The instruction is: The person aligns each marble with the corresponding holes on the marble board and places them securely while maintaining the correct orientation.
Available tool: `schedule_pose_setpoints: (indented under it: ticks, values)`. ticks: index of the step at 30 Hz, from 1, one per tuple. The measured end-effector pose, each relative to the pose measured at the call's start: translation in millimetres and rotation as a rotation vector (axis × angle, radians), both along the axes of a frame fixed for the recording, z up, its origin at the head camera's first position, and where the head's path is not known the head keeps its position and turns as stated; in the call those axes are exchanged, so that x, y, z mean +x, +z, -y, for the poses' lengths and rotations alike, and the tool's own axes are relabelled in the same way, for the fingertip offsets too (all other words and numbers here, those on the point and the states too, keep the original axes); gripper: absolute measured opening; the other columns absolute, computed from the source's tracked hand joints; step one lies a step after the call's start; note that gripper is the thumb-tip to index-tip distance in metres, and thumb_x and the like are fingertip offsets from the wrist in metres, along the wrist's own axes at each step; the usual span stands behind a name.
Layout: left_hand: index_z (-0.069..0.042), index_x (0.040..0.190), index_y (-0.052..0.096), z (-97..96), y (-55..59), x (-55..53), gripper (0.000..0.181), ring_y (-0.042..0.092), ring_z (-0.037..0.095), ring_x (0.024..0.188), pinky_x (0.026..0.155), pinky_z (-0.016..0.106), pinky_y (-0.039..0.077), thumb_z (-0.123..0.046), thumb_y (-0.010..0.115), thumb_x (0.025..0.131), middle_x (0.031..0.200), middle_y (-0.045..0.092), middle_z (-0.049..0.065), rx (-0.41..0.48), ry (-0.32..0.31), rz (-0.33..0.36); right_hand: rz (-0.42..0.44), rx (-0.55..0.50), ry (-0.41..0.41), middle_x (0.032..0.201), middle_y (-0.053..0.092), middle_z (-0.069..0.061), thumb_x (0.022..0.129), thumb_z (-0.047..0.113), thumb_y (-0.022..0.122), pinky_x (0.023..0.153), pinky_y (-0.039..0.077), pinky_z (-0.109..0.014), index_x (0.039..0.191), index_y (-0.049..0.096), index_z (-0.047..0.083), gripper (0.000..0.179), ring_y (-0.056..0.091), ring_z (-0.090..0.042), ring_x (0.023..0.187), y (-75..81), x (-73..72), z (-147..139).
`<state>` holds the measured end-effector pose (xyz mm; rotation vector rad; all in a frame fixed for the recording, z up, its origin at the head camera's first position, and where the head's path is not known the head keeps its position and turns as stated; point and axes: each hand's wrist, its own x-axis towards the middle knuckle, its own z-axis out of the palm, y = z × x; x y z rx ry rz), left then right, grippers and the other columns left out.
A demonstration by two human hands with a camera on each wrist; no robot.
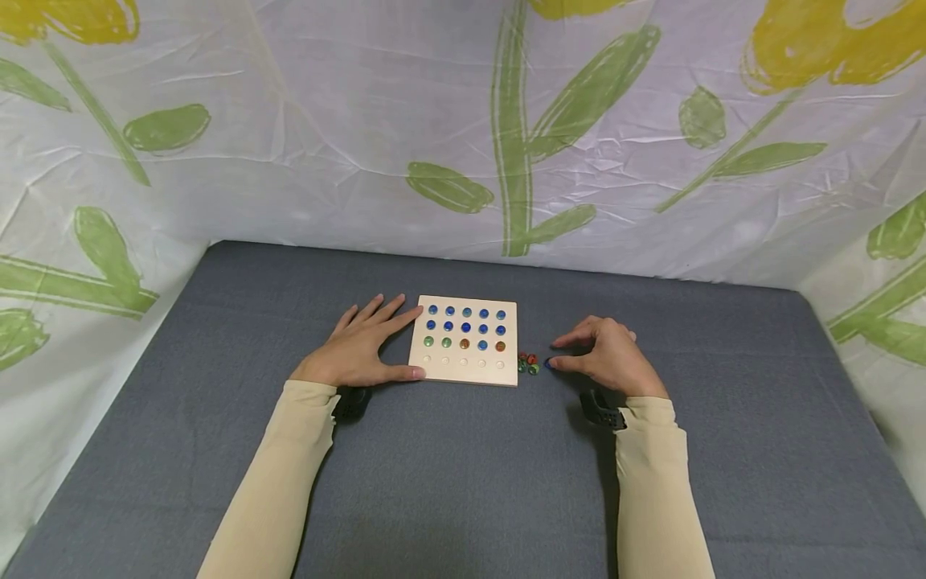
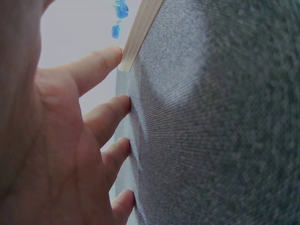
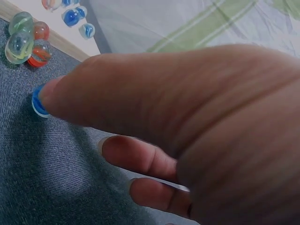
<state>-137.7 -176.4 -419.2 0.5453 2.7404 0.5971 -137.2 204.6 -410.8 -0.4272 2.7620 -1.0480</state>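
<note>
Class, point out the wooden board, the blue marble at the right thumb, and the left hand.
Wooden board (image 1: 473, 336), head view: bare patch of its top.
Blue marble (image 3: 37, 101), right wrist view: its uncovered side.
Left hand (image 1: 358, 349), head view: its back.

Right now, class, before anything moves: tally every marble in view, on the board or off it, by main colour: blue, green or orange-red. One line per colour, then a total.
Blue marbles: 12
Green marbles: 4
Orange-red marbles: 4
Total: 20
</note>
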Motion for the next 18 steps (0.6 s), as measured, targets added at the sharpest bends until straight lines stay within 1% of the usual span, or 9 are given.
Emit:
schedule_pose_setpoints:
  ticks: [9, 11, 15, 18]
  values:
    - [-0.021, 0.162, 0.030, 0.6, -1.7, -0.8, 0.103, 0.006, 0.040, 0.155, 0.120, 0.064, 0.003, -0.064, 0.076, 0.081, 0.168, 0.018, 0.013, -0.004, 0.002, -0.001, 0.017, 0.007, -0.012, 0.098, 0.070, -0.009, 0.080, 0.014, 0.087, 0.110, 0.000, -0.077, 0.098, 0.082, 0.005, 0.020, 0.061, -0.034, 0.100, 0.7, 0.1, -2.0]
    - [-0.021, 0.162, 0.029, 0.7, -1.8, -0.5, 0.103, 0.006, 0.039, 0.155, 0.120, 0.064, 0.002, -0.064, 0.076, 0.081, 0.168, 0.018, 0.013, -0.005, 0.001, -0.003, 0.021, 0.006, -0.015, 0.098, 0.071, -0.009, 0.080, 0.013, 0.087, 0.109, -0.001, -0.077, 0.098, 0.082, 0.005, 0.020, 0.061, -0.034, 0.100, 0.3, 0.2, -2.3]
    - [-0.021, 0.162, 0.030, 0.9, -1.8, -0.3, 0.103, 0.006, 0.039, 0.155, 0.120, 0.064, 0.003, -0.063, 0.077, 0.081, 0.168, 0.018, 0.012, -0.006, 0.000, -0.005, 0.016, 0.003, -0.016, 0.097, 0.071, -0.009, 0.080, 0.010, 0.087, 0.109, -0.001, -0.077, 0.097, 0.082, 0.005, 0.019, 0.061, -0.033, 0.099, -1.0, 0.2, -2.7]
    - [-0.021, 0.162, 0.030, 1.0, -1.6, -0.2, 0.103, 0.007, 0.040, 0.155, 0.120, 0.064, 0.003, -0.063, 0.077, 0.081, 0.168, 0.018, 0.012, -0.006, -0.002, -0.005, 0.003, 0.001, -0.019, 0.096, 0.070, -0.009, 0.079, 0.009, 0.087, 0.109, 0.005, -0.074, 0.096, 0.082, 0.004, 0.018, 0.061, -0.032, 0.098, -2.5, 0.1, -2.2]
